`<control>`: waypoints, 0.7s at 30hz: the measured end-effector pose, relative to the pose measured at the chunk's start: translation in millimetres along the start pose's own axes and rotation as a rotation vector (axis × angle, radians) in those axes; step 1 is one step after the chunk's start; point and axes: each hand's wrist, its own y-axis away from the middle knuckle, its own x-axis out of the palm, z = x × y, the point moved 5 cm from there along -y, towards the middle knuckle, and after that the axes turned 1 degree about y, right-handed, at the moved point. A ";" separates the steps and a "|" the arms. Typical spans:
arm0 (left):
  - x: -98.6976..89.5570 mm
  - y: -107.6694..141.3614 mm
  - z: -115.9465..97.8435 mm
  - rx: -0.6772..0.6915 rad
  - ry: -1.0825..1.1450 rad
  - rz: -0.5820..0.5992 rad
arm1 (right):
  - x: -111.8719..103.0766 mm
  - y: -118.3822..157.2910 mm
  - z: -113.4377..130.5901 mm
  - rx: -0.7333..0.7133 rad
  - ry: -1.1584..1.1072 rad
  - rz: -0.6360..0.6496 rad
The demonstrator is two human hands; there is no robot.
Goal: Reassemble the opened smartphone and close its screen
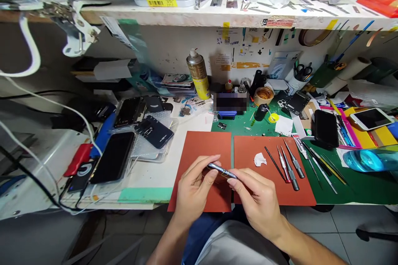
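A slim smartphone (222, 170) is held edge-on above the red-brown mats, its narrow side with small openings facing up at me. My left hand (195, 186) pinches one end between thumb and fingers. At the other end, the thumb and fingers of my right hand (256, 198) close on the phone's corner. Its two broad faces are mostly hidden at this angle. Beneath the hands lie the left mat (200, 145) and the right mat (248, 145). A crumpled white tissue (260, 159) rests to the right of my right hand, beside several tweezers and screwdriver-like tools (290, 169).
Several phones and phone parts (113, 157) are piled at left near loose cables. A yellow spray can (198, 74), tape roll (264, 94) and dark bottle (261, 112) stand behind. A blue bottle (370, 160) lies right. The cluttered shelf (186, 17) overhangs the bench.
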 end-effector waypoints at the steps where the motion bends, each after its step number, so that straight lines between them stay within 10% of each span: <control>1: 1.3 -1.0 0.3 -0.005 0.011 -0.004 | 0.7 -0.2 -0.2 -0.012 0.012 -0.005; 21: 3.9 -2.1 4.5 -0.039 0.076 -0.006 | 4.5 -2.2 3.0 -0.087 0.142 -0.007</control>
